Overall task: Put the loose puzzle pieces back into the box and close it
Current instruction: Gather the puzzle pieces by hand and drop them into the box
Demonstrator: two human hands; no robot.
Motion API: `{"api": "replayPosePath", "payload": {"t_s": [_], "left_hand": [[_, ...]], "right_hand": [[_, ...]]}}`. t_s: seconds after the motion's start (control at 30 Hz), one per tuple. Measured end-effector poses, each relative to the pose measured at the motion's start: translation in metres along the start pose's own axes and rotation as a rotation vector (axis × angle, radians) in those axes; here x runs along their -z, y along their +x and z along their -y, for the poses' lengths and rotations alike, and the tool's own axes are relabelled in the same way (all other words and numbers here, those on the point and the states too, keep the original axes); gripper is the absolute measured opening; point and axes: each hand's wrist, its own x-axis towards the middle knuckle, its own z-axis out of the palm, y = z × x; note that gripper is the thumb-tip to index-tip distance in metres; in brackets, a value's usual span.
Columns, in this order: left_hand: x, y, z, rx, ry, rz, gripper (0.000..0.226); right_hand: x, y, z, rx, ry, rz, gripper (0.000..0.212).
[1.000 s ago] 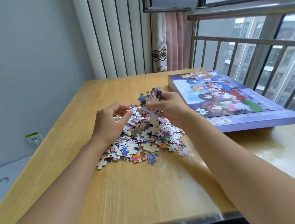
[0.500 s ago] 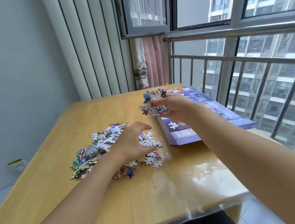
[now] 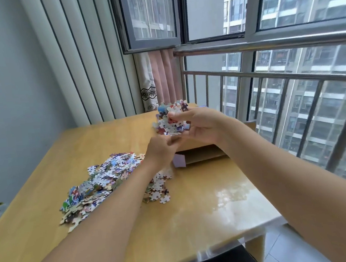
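Observation:
A pile of loose puzzle pieces (image 3: 101, 183) lies on the wooden table (image 3: 196, 216), left of the middle. My right hand (image 3: 203, 126) grips a clump of puzzle pieces (image 3: 171, 118) in the air above the box. The puzzle box (image 3: 203, 154) lies behind my hands near the railing, its front open and showing a brown cardboard inside and a purple flap. My left hand (image 3: 161, 150) is at the box's front edge, fingers curled under the raised lid. My arms hide most of the box.
A metal railing (image 3: 267, 76) and large windows run along the table's right side. A pink curtain (image 3: 163, 77) hangs at the far corner. The table's near right corner (image 3: 259, 223) is glossy, with the floor beyond it.
My left hand left the pile and went to the box's front edge, and the lid is now lifted, showing the brown inside. My right hand still holds the clump above the box.

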Motion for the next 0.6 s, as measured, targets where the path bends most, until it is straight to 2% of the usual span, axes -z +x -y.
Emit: {"api": "replayPosePath", "payload": {"t_s": [0.03,0.07,0.13,0.17,0.27,0.33,0.4,0.5,0.6], "left_hand": [[0.005,0.006,-0.002,0.034,-0.045,-0.044,0.008],[0.007,0.013,0.002,0.073,-0.076,-0.078,0.008],[0.013,0.025,0.004,0.116,0.007,-0.065,0.007],[0.016,0.029,0.001,0.14,0.055,-0.065,0.015],[0.024,0.041,-0.006,0.199,-0.05,-0.115,0.044],[0.026,0.043,-0.011,0.205,-0.063,-0.13,0.052],[0.026,0.044,-0.012,0.2,-0.084,-0.136,0.05],[0.028,0.043,-0.016,0.207,-0.149,-0.116,0.034],[0.027,0.042,-0.019,0.203,-0.17,-0.118,0.027]], "right_hand": [[0.0,-0.005,0.0,0.002,0.012,0.016,0.042],[0.002,-0.009,-0.003,0.003,0.023,0.024,0.035],[0.011,-0.015,-0.011,-0.016,0.042,0.014,0.029],[0.017,-0.018,-0.017,-0.035,0.049,-0.002,0.032],[0.038,-0.022,-0.032,-0.105,0.078,-0.086,0.033],[0.05,-0.022,-0.036,-0.16,0.155,-0.165,0.033],[0.058,-0.021,-0.036,-0.198,0.196,-0.229,0.037],[0.063,-0.019,-0.033,-0.228,0.212,-0.291,0.042],[0.066,-0.016,-0.032,-0.253,0.219,-0.344,0.044]]}}
